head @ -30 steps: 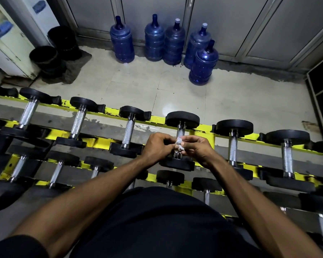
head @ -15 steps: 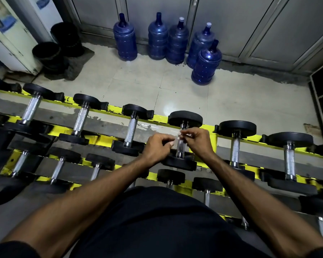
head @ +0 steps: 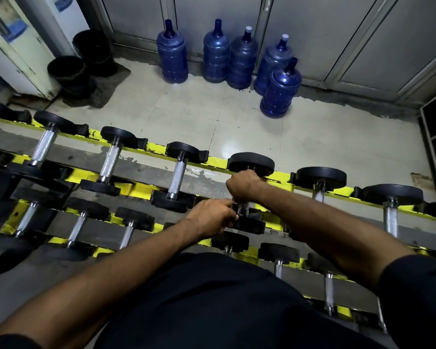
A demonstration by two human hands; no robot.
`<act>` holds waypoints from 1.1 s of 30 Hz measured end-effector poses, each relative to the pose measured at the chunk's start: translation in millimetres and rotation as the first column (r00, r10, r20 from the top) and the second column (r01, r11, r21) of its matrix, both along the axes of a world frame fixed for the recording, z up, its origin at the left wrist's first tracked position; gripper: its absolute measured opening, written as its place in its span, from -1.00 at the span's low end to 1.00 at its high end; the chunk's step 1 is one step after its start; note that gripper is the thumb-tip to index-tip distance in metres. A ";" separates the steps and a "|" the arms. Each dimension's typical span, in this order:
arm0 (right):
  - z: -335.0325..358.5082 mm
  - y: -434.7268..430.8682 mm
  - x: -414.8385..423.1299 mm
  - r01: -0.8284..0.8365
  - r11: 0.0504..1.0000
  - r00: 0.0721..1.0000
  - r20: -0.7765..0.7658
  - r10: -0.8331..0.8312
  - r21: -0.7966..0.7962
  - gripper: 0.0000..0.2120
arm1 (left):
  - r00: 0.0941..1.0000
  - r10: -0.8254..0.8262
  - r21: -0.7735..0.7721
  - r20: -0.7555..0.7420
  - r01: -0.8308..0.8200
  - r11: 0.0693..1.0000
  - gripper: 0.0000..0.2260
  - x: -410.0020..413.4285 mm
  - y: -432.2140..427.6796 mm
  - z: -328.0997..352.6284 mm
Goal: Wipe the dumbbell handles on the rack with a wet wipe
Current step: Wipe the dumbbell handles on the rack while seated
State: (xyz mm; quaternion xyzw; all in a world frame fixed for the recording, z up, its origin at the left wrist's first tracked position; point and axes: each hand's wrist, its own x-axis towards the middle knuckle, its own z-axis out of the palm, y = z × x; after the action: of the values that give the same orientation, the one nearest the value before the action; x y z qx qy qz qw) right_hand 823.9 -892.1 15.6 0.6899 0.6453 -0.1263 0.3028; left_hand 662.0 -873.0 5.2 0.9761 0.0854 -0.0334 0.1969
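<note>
**Right hand clamped round one handle, plenty of rack to go**

Right hand (head: 244, 186) is fisted tight around the handle (head: 242, 210) of a top-row dumbbell (head: 251, 163), roughly mid-rack, knuckles up close to the far weight head. Only a short bit of chrome shows below the fist.

It's all from the head view, the only one there is. The left hand (head: 210, 220) sits down at the near weight head of the same dumbbell, fingers reaching in toward the low end of the handle. Honestly can't tell if it's actually gripping anything or just steadying.

The wet wipe isn't visible anywhere. My guess is it's bunched inside the right fist against the metal, but that's a guess.

Progress-wise it looks like a wipe stroke on this one handle is underway. The yellow rack (head: 213, 161) has more bare chrome handles on both sides, like the neighbour on the left (head: 178, 178) and another further right (head: 390, 217), plus a whole lower row (head: 77, 226) closer to the body. None looks obviously wet or dry, so I can't say which are done. I'd treat most of the job as open.

Blue water jugs (head: 171, 54) stand along the back wall, well out of the way.
</note>
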 end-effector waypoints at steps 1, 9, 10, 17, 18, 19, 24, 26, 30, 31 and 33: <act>0.3 0.1 -2.3 0.015 0.999 0.998 -0.055 -0.017 -0.048 -0.80 | 1.000 -0.002 -0.004 -0.008 0.002 1.000 -0.74 0.5 0.2 0.1; -12.2 -36.5 29.0 0.149 0.900 0.972 -0.227 -0.058 0.410 -0.88 | 0.999 0.031 -0.010 -0.044 -0.031 0.999 -0.77 1.3 0.7 3.1; -17.0 -47.0 35.7 0.238 0.838 0.952 -0.291 -0.100 0.491 -0.88 | 0.998 0.035 -0.020 -0.043 -0.036 0.999 -0.77 1.1 0.7 3.3; -45.8 -94.9 18.4 0.641 0.580 0.714 -0.668 -0.210 0.502 -0.94 | 0.995 0.035 -0.054 -0.090 -0.040 0.998 -0.75 0.9 2.4 8.9; -48.4 -89.9 17.5 0.749 0.463 0.627 -0.731 -0.268 0.473 -0.92 | 0.995 0.036 -0.055 -0.097 -0.042 0.998 -0.73 0.7 2.7 9.3; -53.7 -84.1 18.8 0.838 0.345 0.528 -0.789 -0.315 0.423 -0.92 | 0.994 0.039 -0.059 -0.099 -0.045 0.997 -0.71 0.7 3.1 9.7; -76.9 -72.2 28.8 0.997 -0.069 0.010 -0.946 -0.325 0.035 -0.79 | 0.993 0.056 -0.079 -0.103 -0.064 0.995 -0.70 0.6 3.6 10.5; -81.2 -76.4 25.2 0.994 -0.072 -0.100 -0.949 -0.298 -0.082 -0.82 | 0.993 0.058 -0.082 -0.100 -0.066 0.994 -0.71 0.0 3.3 10.1; -74.9 -89.5 17.6 0.971 -0.024 -0.223 -0.872 -0.436 -0.236 -0.89 | 0.993 0.065 -0.093 -0.098 -0.074 0.993 -0.70 0.0 3.5 10.1; -71.5 -87.9 18.5 0.967 -0.035 -0.241 -0.862 -0.447 -0.252 -0.87 | 0.993 0.063 -0.095 -0.096 -0.072 0.993 -0.71 0.5 3.7 10.6; -64.1 -77.9 19.1 0.954 -0.098 -0.299 -0.860 -0.414 -0.284 -0.85 | 0.993 0.060 -0.095 -0.097 -0.069 0.993 -0.73 1.0 4.4 10.7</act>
State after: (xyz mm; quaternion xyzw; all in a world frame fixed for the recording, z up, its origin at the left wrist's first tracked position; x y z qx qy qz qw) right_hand 843.0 -970.0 -48.5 0.8220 0.0335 -0.3746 -0.4275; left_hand 663.0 -868.6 15.9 0.9593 0.1243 -0.0772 0.2416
